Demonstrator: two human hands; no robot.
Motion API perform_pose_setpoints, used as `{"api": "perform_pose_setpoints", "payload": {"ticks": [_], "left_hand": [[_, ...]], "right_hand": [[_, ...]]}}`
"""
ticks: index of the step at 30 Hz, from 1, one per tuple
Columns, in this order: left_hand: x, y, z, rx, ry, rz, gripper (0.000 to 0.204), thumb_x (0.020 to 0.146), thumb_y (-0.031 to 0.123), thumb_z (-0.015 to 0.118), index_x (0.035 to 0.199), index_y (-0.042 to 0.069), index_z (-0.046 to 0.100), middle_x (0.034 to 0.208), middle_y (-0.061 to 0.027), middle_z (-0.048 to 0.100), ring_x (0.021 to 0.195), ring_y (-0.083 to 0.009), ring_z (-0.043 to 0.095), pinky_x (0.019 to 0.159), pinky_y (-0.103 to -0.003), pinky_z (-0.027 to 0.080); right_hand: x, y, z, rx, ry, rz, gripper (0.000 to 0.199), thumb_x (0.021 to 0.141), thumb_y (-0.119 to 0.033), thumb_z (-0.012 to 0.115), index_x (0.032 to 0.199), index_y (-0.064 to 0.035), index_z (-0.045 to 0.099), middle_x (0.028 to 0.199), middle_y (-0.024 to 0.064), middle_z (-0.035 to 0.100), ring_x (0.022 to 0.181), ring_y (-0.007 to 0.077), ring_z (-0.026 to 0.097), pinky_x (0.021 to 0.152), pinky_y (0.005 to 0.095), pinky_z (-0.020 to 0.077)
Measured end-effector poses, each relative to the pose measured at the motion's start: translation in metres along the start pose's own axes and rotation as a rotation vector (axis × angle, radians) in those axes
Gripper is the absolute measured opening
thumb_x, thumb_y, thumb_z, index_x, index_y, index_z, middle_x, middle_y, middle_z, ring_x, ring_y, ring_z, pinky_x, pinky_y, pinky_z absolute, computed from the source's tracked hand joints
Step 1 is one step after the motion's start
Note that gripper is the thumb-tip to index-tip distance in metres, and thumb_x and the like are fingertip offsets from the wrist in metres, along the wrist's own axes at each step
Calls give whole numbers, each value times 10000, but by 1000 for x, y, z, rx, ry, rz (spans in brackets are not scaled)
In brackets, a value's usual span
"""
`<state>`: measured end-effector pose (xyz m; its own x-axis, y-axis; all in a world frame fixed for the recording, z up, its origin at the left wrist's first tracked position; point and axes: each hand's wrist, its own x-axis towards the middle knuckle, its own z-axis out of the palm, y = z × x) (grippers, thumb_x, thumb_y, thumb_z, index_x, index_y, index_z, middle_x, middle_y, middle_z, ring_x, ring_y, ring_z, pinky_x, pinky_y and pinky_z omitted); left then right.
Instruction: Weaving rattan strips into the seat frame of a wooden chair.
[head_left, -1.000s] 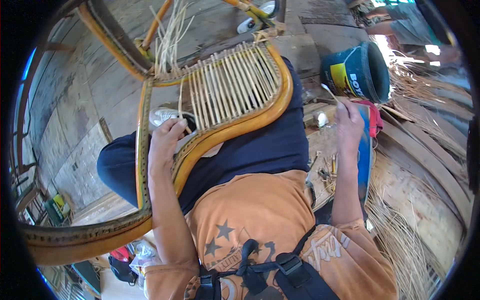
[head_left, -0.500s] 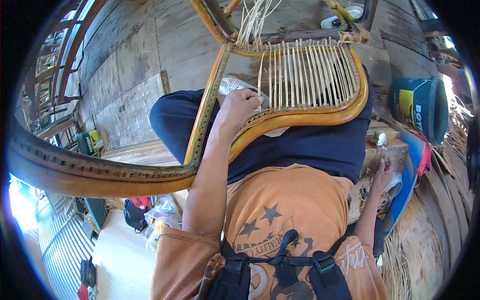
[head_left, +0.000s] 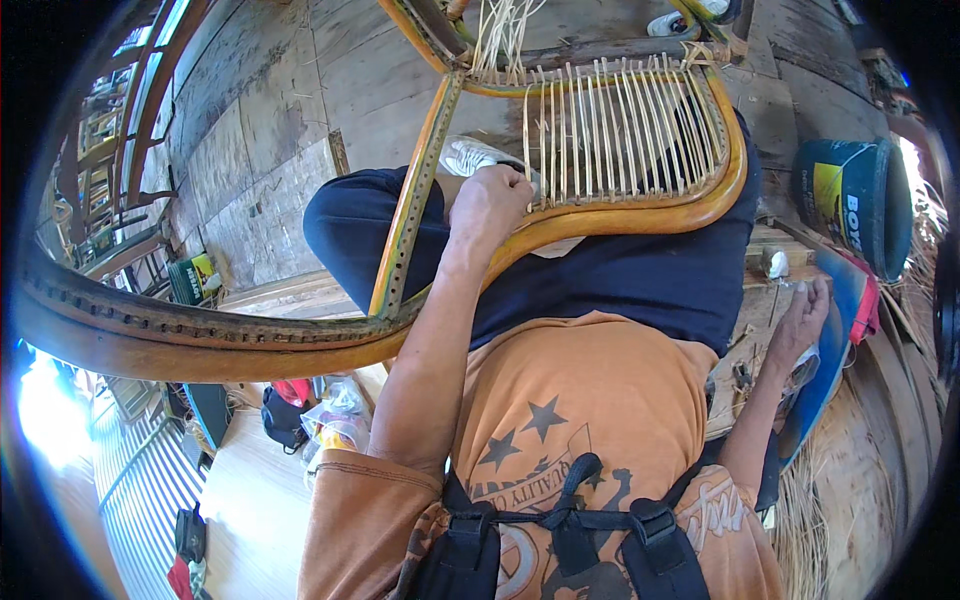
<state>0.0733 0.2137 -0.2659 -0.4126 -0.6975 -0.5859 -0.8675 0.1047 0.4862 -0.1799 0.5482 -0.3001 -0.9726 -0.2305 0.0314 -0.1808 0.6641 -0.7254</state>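
Rattan chair frame (head_left: 640,217) across person's lap (head_left: 650,275), pale cane strands (head_left: 603,130) strung over its curved end. Left hand (head_left: 487,212) at frame's inner edge by leftmost strand, fingers curled together; cannot tell whether pinching it. Right hand (head_left: 803,316) well apart, fingers loosely bent near white lump (head_left: 776,264); grip unclear. Teal bucket (head_left: 850,205) beyond.

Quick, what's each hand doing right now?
Left hand: closed, apparently pinching the lower end of the leftmost pale strand.
Right hand: loosely open, nothing clearly visible in it.
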Motion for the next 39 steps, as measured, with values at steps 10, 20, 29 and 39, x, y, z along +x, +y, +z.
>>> {"api": "perform_pose_setpoints", "payload": {"ticks": [10, 20, 29, 39], "left_hand": [[1, -10, 13, 10, 128, -7, 245, 786, 251, 590, 801, 11, 637, 635, -159, 592, 568, -253, 563, 588, -358, 431], [0, -16, 13, -210, 78, -26, 232, 752, 238, 576, 842, 38, 654, 779, -181, 633, 771, -317, 619, 710, -385, 473], [7, -36, 19, -268, 97, 67, 214, 756, 234, 595, 807, 39, 666, 728, -171, 632, 704, -307, 621, 662, -375, 476], [11, -38, 10, -663, -131, -51, 202, 747, 147, 651, 802, -47, 657, 628, -55, 590, 561, -107, 501, 515, -262, 415]], "right_hand": [[-17, -103, 32, 39, -221, -28, 284, 883, -112, 520, 1143, 2, 524, 1087, 81, 566, 1006, 158, 519, 874, 272, 400], [-79, -195, 120, -17, -856, -946, 203, 753, -83, 616, 954, -77, 590, 1046, 83, 540, 1065, 285, 473, 894, 388, 384], [-95, -195, 152, -251, -711, -1154, 153, 752, -152, 585, 896, -133, 633, 1175, 47, 459, 1171, 281, 343, 930, 451, 296], [-98, -201, 163, -345, -749, -1179, 197, 731, -165, 622, 927, -141, 625, 1229, 53, 432, 1186, 292, 325, 939, 449, 283]]}}
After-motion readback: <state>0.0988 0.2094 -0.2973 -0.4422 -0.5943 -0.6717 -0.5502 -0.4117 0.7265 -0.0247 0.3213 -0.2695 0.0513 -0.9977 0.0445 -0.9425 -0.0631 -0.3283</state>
